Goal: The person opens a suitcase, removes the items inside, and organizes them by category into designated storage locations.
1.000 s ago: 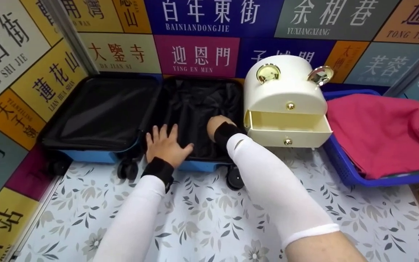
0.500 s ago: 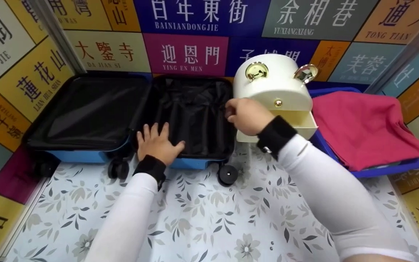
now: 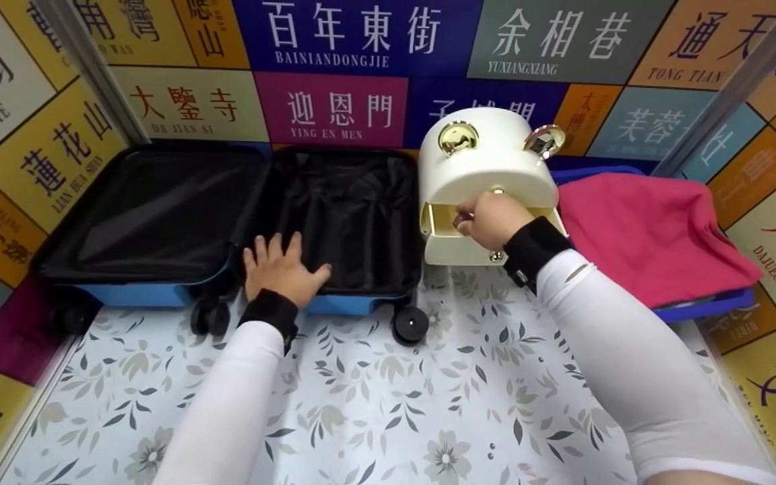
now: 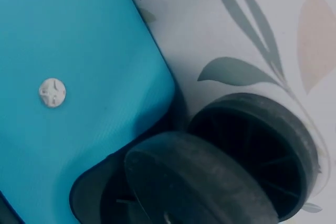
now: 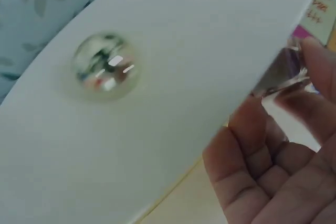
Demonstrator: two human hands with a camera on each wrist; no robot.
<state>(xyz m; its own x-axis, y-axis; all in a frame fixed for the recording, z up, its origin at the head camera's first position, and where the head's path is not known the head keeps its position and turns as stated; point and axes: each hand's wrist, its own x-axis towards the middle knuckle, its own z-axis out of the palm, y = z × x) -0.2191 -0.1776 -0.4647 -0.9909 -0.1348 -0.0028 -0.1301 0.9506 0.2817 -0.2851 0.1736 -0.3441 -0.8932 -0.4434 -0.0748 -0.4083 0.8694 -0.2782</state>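
Observation:
My left hand [image 3: 283, 271] rests, fingers spread, on the near edge of an open suitcase, between its black hard-looking half [image 3: 159, 215] and its black cloth-lined half [image 3: 354, 222]. At the pulled-out lower drawer [image 3: 459, 248] of a white rounded box [image 3: 489, 151], my right hand [image 3: 499, 219] is over the opening. Its thumb and fingers pinch a small shiny, partly see-through item [image 5: 286, 72]; its exact kind cannot be told. The right wrist view shows the drawer front with a round mirror-like knob [image 5: 106, 66]. The left wrist view has the suitcase's blue shell [image 4: 84, 51] and black wheels [image 4: 205, 177].
Right of the white box stands a blue basket [image 3: 704, 310] with a folded pink cloth [image 3: 651, 236] in it. Gold ear-like discs [image 3: 459, 138] top the box. Printed wall panels [image 3: 334, 111] close in the back and sides. A floral-patterned covering [image 3: 361, 404] lies in front.
My right hand has moved from inside the lined suitcase half up and right to the drawer, with the small item in its fingers. The left hand has stayed on the suitcase edge.

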